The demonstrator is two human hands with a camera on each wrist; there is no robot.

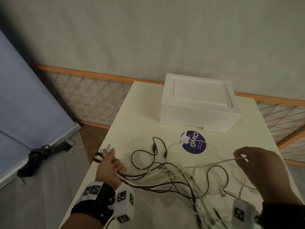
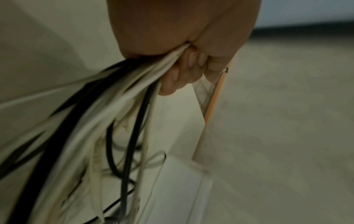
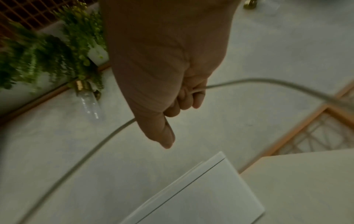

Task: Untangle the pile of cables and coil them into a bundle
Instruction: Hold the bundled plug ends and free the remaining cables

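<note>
A tangle of black and white cables (image 1: pixel 178 179) sprawls over the cream table (image 1: pixel 135 109). My left hand (image 1: pixel 110 167) grips a bunch of these cables (image 2: pixel 118 97) near the table's left edge, with several connector ends (image 1: pixel 104 151) sticking out past the thumb. My right hand (image 1: pixel 257 164) is raised over the right side and holds a single white cable (image 1: pixel 214 163), which runs through its curled fingers (image 3: pixel 184 98) in the right wrist view. A black cable end (image 1: pixel 154 147) and a white plug (image 1: pixel 184 139) lie loose farther back.
A white foam box (image 1: pixel 198 103) stands at the back of the table, with a purple round sticker (image 1: pixel 194 143) in front of it. An orange lattice rail (image 1: pixel 92 95) runs behind. A blue board (image 1: pixel 24 96) leans at the left; green plants (image 3: pixel 47 50) show to the right.
</note>
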